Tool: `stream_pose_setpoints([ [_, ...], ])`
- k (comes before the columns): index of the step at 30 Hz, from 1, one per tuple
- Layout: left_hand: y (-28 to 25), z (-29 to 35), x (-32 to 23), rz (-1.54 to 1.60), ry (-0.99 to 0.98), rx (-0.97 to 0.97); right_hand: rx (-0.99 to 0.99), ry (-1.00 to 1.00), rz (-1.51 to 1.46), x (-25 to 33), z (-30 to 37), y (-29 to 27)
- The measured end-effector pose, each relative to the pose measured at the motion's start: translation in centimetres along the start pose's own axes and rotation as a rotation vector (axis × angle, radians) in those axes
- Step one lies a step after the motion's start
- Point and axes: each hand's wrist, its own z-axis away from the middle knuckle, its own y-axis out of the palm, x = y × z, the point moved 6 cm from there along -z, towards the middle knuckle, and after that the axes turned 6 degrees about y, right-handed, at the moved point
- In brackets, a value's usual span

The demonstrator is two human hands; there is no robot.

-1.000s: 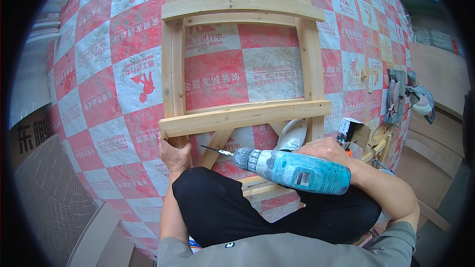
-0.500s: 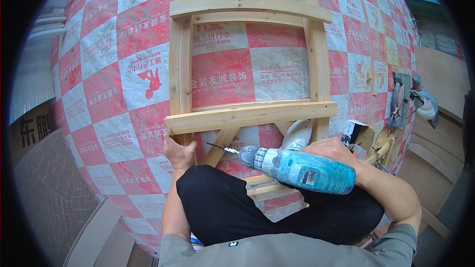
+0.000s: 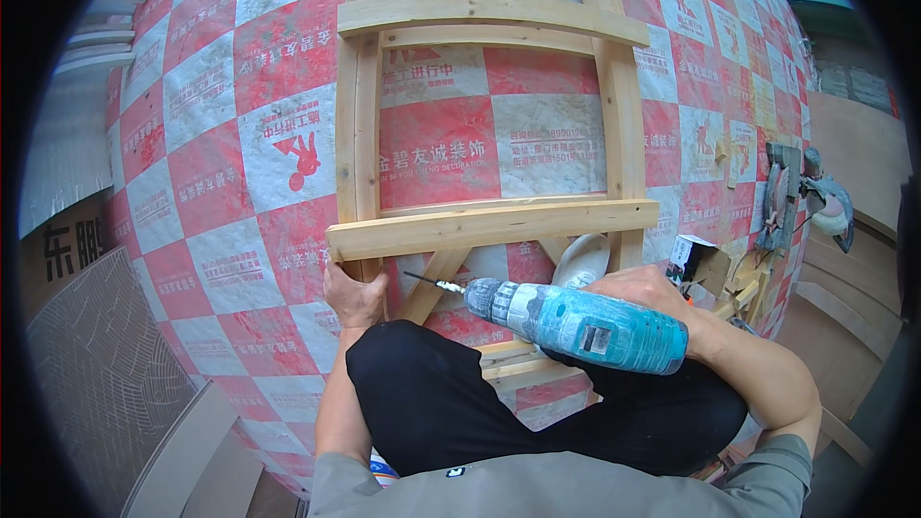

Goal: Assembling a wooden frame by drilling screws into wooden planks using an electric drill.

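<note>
A wooden ladder-like frame (image 3: 614, 125) of pale timber lies in front of me, with a near crossbar (image 3: 499, 229) and a farther crossbar (image 3: 480, 11) across its side rails. My left hand (image 3: 355, 295) is closed round the left rail just under the left end of the near crossbar. In my right hand (image 3: 638, 286) I hold a teal cordless drill (image 3: 600, 328) above my knees. Its thin dark bit points left toward my left hand, touching no wood. The fingers on the drill's grip are mostly hidden behind its body.
Red and white checked protective sheeting (image 3: 221, 182) covers the floor. A power saw (image 3: 825, 206), an opened box (image 3: 705, 264) and wood offcuts (image 3: 743, 293) lie at right. Panels (image 3: 106, 355) lean at left. My white shoe (image 3: 582, 259) rests near the right rail.
The whole view shifts slightly, moving the scene a little to the right. Both hands and the drill hold nearly the same places against the frame.
</note>
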Motion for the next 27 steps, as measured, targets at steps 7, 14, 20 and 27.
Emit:
stream_pose_setpoints([
  [7, 0.3, 0.1, 0.3, -0.016, 0.001, 0.004, 0.025, 0.048, 0.006, -0.1, -0.2, 0.2],
  [14, 0.4, 0.0, 0.2, -0.037, 0.023, -0.004, -0.006, 0.023, -0.009, 0.3, 0.2, 0.0],
  [20, 0.4, 0.2, 0.8, -0.053, -0.019, 0.019, 0.017, 0.049, 0.007, 1.0, -0.5, -0.2],
  [27, 0.2, -0.1, 0.5, -0.058, -0.01, 0.019, 0.001, 0.051, 0.114, 4.1, -5.6, 0.7],
])
